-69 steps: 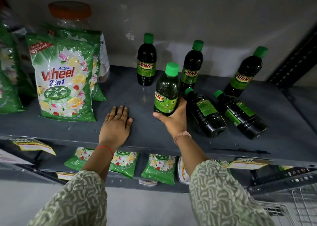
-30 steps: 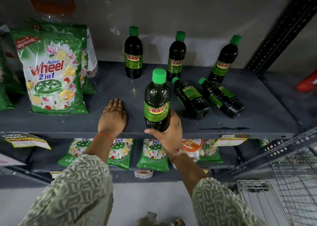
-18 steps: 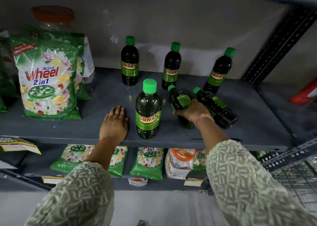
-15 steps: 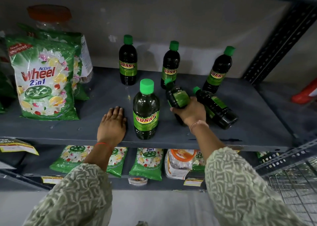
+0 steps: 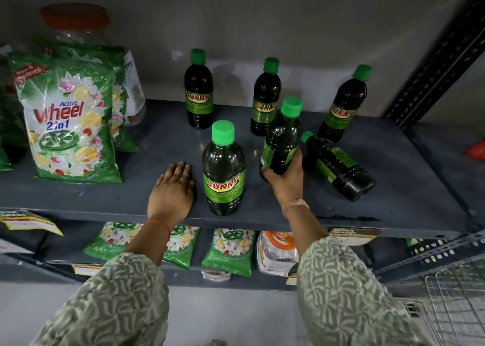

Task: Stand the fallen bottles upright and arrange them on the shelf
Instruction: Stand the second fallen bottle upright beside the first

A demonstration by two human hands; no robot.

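Dark bottles with green caps and SUNNY labels are on the grey shelf (image 5: pixel 393 188). Three stand along the back: one on the left (image 5: pixel 198 91), one in the middle (image 5: pixel 265 99), one on the right (image 5: pixel 343 107). A fourth bottle (image 5: pixel 223 172) stands near the front edge. My right hand (image 5: pixel 287 183) grips the lower body of another bottle (image 5: pixel 283 135), held nearly upright and tilted slightly right. To its right, one bottle (image 5: pixel 338 167) lies on its side, cap pointing back left. My left hand (image 5: pixel 172 193) rests flat on the shelf, left of the front bottle.
Green Wheel detergent bags (image 5: pixel 68 120) stand at the shelf's left, with an orange-lidded clear jar (image 5: pixel 76 25) behind them. The lower shelf holds smaller green packets (image 5: pixel 228 251). A perforated metal upright (image 5: pixel 433 65) rises at right, and a wire basket (image 5: pixel 456 301) sits lower right.
My right hand set one bottle upright near the front edge, let go, then took a fallen bottle and has lifted it to nearly upright. My left hand has stayed flat on the shelf.
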